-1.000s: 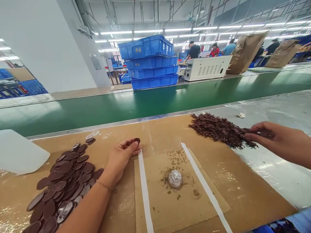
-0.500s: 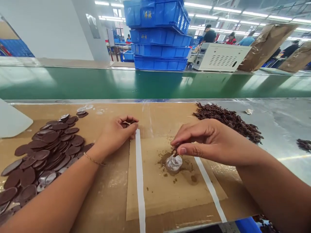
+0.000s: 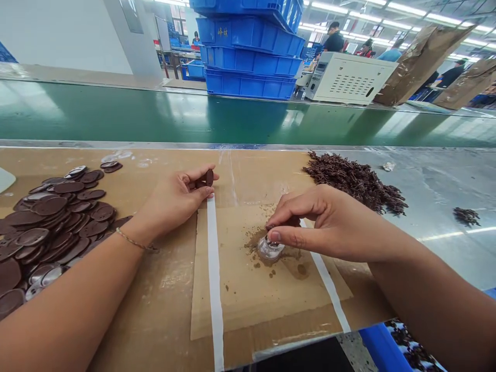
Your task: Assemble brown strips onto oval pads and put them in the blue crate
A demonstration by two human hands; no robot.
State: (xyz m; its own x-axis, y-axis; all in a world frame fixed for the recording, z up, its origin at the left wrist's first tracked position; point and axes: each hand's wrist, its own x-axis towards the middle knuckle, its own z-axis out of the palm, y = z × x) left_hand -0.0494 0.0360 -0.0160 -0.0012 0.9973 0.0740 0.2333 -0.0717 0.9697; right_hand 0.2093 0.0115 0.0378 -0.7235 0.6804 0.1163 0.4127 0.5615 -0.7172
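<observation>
One dark oval disc (image 3: 210,177) stands on edge in our left hand (image 3: 182,196), its fingers narrowed on it at the upper end of the left tape strip (image 3: 214,268). Our right hand (image 3: 320,222) has thumb and forefinger pinched over the shiny clear mound (image 3: 270,251), holding a small dark piece (image 3: 268,227) against or just above its top; the fingertips hide the meeting point, so we cannot tell which. We judge the step in hand to be dabbing that piece at the mound, since damp spots surround it on the cardboard sheet (image 3: 248,305). The next move seems to call for a light pinch and a clean lift, with the left hand keeping its disc steady. To our left, a heap of dark discs (image 3: 62,212) lies on the worktop (image 3: 163,289), partly covered by our left forearm (image 3: 96,274). Beyond the right hand lies a heap of thin twisted pieces (image 3: 349,178); our right hand and wrist stand between it and us, in the way of a straight reach. A small clump (image 3: 466,216) lies apart, farther right. Below the near edge sits a blue bin (image 3: 382,343). Past the worktop runs a green belt (image 3: 155,113), with stacked blue crates (image 3: 251,57) and a pale metal cabinet (image 3: 349,77) behind.
</observation>
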